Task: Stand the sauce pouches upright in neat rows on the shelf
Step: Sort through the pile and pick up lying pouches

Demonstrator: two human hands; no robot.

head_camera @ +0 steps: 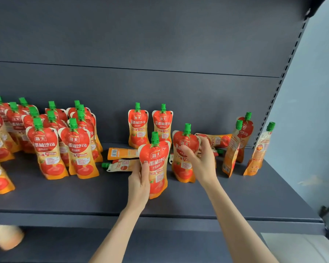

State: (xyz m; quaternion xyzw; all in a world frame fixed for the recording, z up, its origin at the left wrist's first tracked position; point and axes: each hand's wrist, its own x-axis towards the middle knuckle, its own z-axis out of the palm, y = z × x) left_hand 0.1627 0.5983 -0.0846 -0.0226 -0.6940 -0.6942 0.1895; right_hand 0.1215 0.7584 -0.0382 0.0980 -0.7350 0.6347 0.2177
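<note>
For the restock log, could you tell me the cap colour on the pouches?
Green, clearest in the head view on the pouch the left hand holds.

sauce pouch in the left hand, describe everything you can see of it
The sauce pouch is a glossy stand-up pack, red tomato print above, orange toward the base, white Chinese lettering, green screw cap. It is upright, front to the camera, over the dark shelf; whether its base rests there is unclear. The left hand grips its left edge, thumb on the front. The neighbouring pouch, gripped by the right hand, stands right of it.
</note>
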